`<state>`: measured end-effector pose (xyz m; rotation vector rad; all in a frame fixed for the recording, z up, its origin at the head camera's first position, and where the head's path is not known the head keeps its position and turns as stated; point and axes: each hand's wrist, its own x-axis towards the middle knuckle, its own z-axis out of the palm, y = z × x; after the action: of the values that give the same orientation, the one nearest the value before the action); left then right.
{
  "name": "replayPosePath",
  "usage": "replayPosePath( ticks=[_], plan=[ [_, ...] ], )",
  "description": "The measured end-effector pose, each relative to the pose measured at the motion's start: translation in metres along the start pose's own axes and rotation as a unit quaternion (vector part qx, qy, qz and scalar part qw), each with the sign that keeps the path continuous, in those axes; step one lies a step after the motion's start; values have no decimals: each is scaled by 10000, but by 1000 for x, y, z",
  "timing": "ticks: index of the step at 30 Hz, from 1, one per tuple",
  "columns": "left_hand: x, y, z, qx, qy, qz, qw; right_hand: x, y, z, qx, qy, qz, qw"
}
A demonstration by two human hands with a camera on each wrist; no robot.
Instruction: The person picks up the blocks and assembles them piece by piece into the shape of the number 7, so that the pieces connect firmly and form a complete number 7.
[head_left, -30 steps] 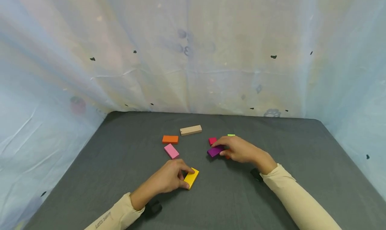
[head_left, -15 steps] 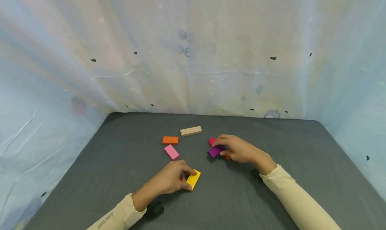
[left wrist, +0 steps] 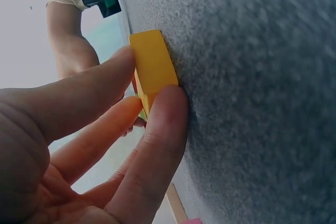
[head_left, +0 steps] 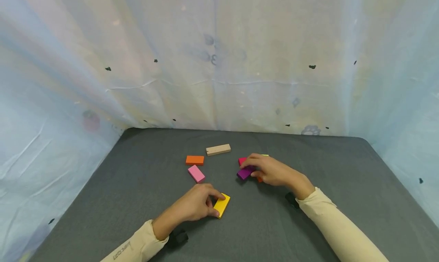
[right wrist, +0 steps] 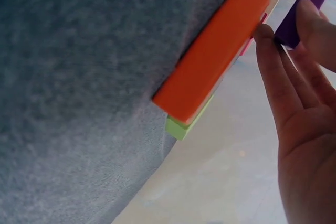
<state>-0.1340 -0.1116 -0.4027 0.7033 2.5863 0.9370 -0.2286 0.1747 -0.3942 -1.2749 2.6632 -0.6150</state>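
In the head view my left hand (head_left: 193,204) pinches a flat yellow block (head_left: 222,205) between thumb and fingers. The left wrist view shows this yellow block (left wrist: 154,61) low against the dark cloth, a fingertip on either side. My right hand (head_left: 274,171) grips a purple block (head_left: 244,173) by its sides. From the right wrist, the purple block (right wrist: 313,4) appears raised and tilted, the thumb across it. An orange block (right wrist: 212,53) lies on the cloth beside that hand, with a lime green block (right wrist: 178,128) behind it. A crimson block (head_left: 242,161) is partly hidden by the right fingers.
A pink block (head_left: 196,174), another orange block (head_left: 194,160) and a bare wood block (head_left: 218,150) lie left of centre on the dark grey table cover (head_left: 154,151). Pale printed curtains (head_left: 219,63) hang around the table's back and sides.
My left hand has shifted slightly to the right with the yellow block. The right hand stays nearly still with the purple block, and the whole head view has drifted a little.
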Motion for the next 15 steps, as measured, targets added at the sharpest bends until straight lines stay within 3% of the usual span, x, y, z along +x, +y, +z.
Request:
replayPosePath(
  ticks=[10, 15],
  plan=[
    [5, 4, -2, 52, 5, -232, 9997, 3, 0, -3, -12, 40, 15, 10000],
    [2, 2, 1, -64, -68, -201, 9998, 2, 0, 2, -19, -60, -51, 10000]
  ],
)
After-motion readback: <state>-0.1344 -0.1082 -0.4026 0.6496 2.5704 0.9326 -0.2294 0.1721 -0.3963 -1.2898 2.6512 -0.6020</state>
